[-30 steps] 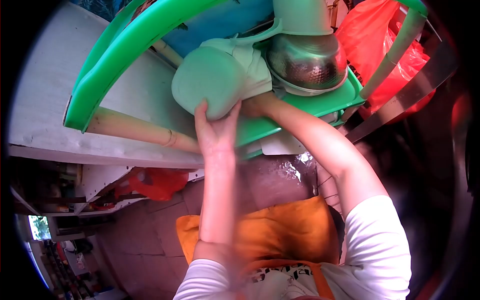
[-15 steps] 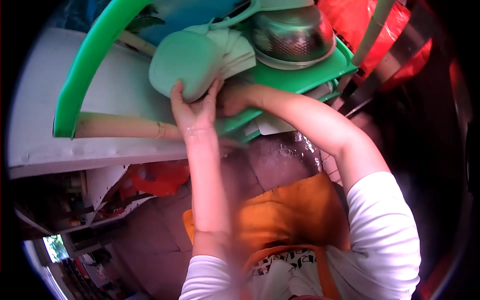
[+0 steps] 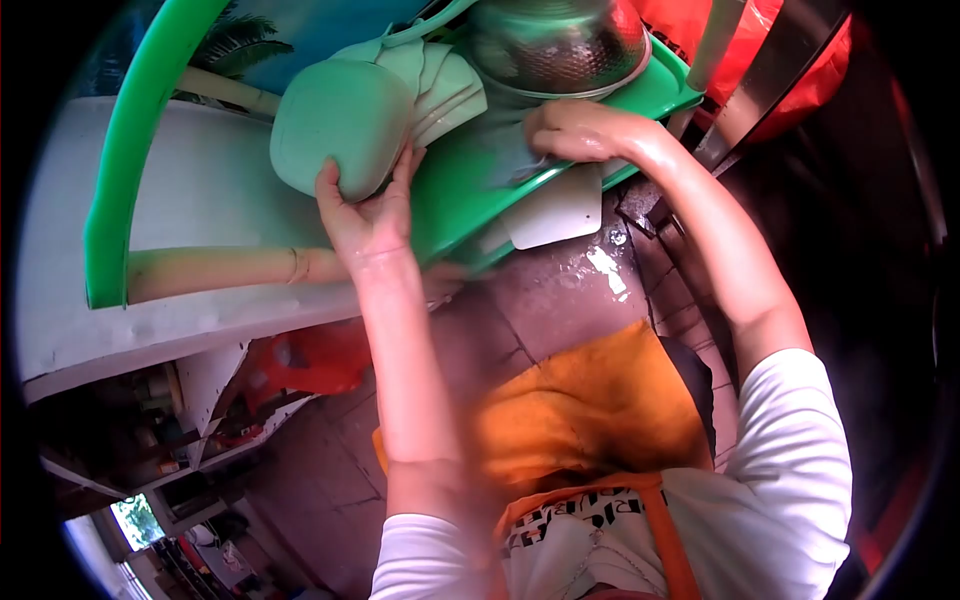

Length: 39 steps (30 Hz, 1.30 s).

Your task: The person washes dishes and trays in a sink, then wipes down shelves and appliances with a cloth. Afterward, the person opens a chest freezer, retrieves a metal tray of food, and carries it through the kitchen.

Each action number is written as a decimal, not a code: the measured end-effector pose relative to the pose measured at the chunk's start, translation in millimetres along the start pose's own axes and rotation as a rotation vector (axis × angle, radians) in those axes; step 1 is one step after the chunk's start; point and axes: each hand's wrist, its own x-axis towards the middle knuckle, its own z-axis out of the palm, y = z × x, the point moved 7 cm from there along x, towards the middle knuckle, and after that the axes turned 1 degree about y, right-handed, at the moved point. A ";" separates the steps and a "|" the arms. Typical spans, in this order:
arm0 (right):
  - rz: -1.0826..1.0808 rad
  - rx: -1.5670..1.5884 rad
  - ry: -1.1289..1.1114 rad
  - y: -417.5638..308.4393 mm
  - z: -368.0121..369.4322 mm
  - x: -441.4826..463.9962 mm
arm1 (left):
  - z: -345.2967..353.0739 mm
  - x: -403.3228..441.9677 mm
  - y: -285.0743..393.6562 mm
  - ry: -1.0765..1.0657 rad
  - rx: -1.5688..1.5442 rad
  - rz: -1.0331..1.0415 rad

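My left hand (image 3: 372, 212) grips the lower edge of a pale rounded-square dish (image 3: 340, 125), thumb on its face and fingers at its side. Several similar pale plates (image 3: 450, 95) fan out behind it. My right hand (image 3: 580, 130) is closed, with a blurred greyish cloth (image 3: 515, 160) under its fingers against the green shelf (image 3: 450, 195). A dented metal bowl (image 3: 560, 50) lies upside down on that shelf, just beyond my right hand.
A pale flat board (image 3: 555, 210) sticks out below the shelf. Green-edged rack parts (image 3: 130, 160) and a tan pole (image 3: 230, 270) stand at left beside a white surface (image 3: 70, 330). Red plastic bags (image 3: 820, 90) hang at upper right. The floor (image 3: 570, 280) is wet.
My right hand has moved right along the shelf's front edge, away from the plates, with the cloth now showing under it. My left hand keeps its grip on the dish.
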 end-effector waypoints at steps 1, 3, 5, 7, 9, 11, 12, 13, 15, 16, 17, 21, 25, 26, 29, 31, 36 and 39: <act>0.073 -0.071 0.051 7.9 -7.1 -0.1 | 0.2 -1.5 -1.6 0.008 -0.010 0.009; 0.127 -0.164 0.340 2.4 -14.7 -6.2 | 1.6 -2.1 -5.7 0.027 -0.027 0.017; 0.113 -0.280 0.753 -33.5 -31.1 -25.4 | -3.5 -1.1 -7.9 0.043 -0.038 0.023; 0.189 -0.408 0.815 -61.0 -41.3 -30.7 | -4.1 -3.5 -10.8 0.061 -0.003 0.075; 0.199 -0.522 0.727 -70.0 -39.3 -18.7 | -6.3 -6.9 -13.5 0.077 0.053 0.126; 0.203 -0.583 0.590 -56.7 -24.8 5.1 | -11.3 -7.9 -19.7 0.106 0.045 0.134; 0.151 -0.568 0.600 -49.2 -17.4 18.3 | -15.1 -5.3 -23.1 0.092 0.026 0.135; 0.131 -0.592 0.558 -42.1 -10.8 28.6 | -13.6 -5.3 -26.2 0.078 0.006 0.136; 0.092 -0.631 0.470 -34.7 1.6 45.8 | -13.7 -6.7 -28.0 0.059 -0.017 0.143; 0.079 -0.638 0.469 -35.7 5.5 51.2 | -14.0 -7.5 -28.6 0.047 -0.031 0.144; 0.054 -0.658 0.465 -36.5 8.7 55.4 | -14.5 -8.9 -29.3 0.035 -0.043 0.146; 0.007 -0.677 0.463 -32.4 12.7 61.9 | -18.5 -18.2 -36.1 -0.003 -0.021 0.206; 0.021 -0.661 0.420 -35.8 4.4 55.7 | -32.0 -35.7 -47.1 0.043 -0.029 0.191; 0.149 -0.683 0.246 -30.3 1.1 57.5 | -35.9 -45.3 -49.5 0.067 0.012 0.187; 0.146 -0.719 0.232 -77.2 -52.0 40.6 | -53.4 -74.4 -45.8 0.029 0.132 0.140; 0.094 -0.591 0.203 -80.8 -52.4 42.8 | -71.7 -96.4 -46.3 0.042 0.210 0.065; 0.014 -0.483 0.100 -94.9 -44.3 49.7 | -90.9 -155.5 -45.7 0.004 0.432 -0.134; -0.337 -0.549 0.443 -137.2 -66.5 64.9 | -116.0 -164.9 -56.7 -0.044 0.532 -0.226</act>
